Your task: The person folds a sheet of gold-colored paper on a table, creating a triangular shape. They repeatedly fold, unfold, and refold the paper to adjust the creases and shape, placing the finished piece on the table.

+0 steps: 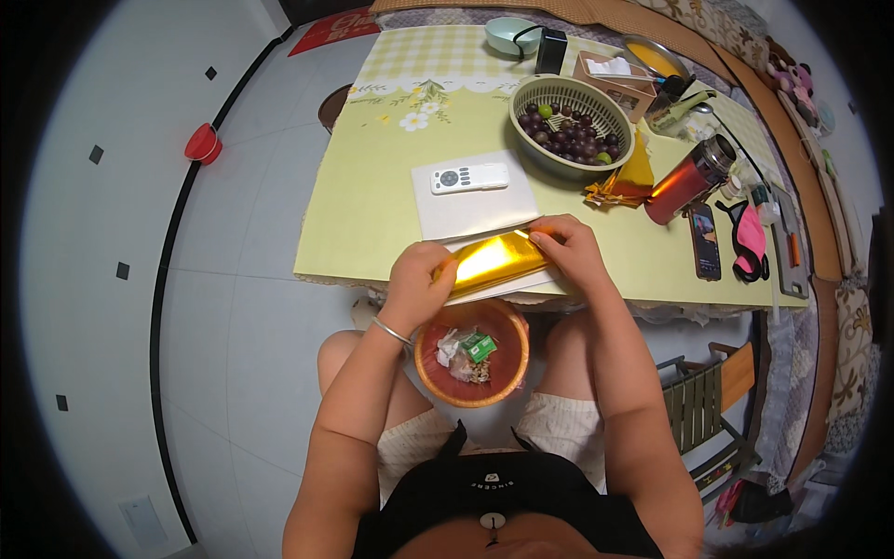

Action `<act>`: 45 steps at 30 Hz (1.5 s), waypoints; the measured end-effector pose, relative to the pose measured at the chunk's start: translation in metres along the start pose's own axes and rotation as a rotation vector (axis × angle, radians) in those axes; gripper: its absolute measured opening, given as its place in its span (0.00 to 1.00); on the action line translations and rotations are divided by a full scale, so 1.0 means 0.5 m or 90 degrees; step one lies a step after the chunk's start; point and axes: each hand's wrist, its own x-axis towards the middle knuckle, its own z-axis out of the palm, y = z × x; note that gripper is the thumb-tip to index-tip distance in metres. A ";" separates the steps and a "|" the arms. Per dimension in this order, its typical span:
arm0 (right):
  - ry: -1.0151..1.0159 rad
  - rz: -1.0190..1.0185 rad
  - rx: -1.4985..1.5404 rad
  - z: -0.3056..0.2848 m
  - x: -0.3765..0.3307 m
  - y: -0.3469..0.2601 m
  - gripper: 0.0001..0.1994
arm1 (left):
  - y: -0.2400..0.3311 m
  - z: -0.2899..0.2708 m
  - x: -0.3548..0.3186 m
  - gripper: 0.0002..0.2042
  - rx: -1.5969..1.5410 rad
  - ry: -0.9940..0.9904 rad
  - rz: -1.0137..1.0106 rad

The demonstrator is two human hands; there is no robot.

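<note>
Beneath the near edge of the table [358, 210], between the person's knees, stands a round orange-brown bin [511, 340] with a reddish inside. In it lie a small green packet [480, 348], crumpled whitish wrapping [449, 346] and a little heap of brownish scraps [479, 374].

Toward the right half of the surface, back from the near edge, a pale slotted colander [615, 105] holds many dark purple round fruits [570, 142], with a few green ones among them. By the far edge sit a pale green bowl [510, 37], its inside hard to make out, and a metal bowl [686, 67] with something orange-yellow in it. Between that bowl and the colander is a brownish box [643, 100] with white tissue [610, 66] at its top. A red flask [678, 191] leans at a slant in the view, right of the colander.

The gold foil [491, 265] is at the near edge, over white sheets [526, 282]. It is a glossy, mirror-bright strip, longer than wide, slanting up to the right, with a strong white glare on its middle. The left hand [419, 279] grips its left end with curled fingers; the right hand [571, 248] pinches its far right corner, thumb on top.
</note>
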 end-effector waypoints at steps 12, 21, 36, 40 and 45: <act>0.072 -0.030 -0.287 0.033 0.023 -0.015 0.10 | 0.051 0.037 -0.014 0.26 0.207 -0.007 0.235; 0.105 -0.018 -0.322 0.043 0.024 -0.018 0.11 | 0.083 0.078 -0.032 0.50 0.335 -0.143 0.159; 0.140 -0.035 -0.322 0.050 0.024 -0.012 0.10 | 0.055 0.074 -0.023 0.49 0.344 -0.172 0.167; 0.132 -0.029 -0.307 0.046 0.023 -0.005 0.10 | 0.058 0.075 -0.027 0.47 0.362 -0.191 0.179; 0.183 -0.060 -0.285 0.046 0.016 -0.008 0.12 | 0.065 0.073 -0.031 0.46 0.373 -0.202 0.182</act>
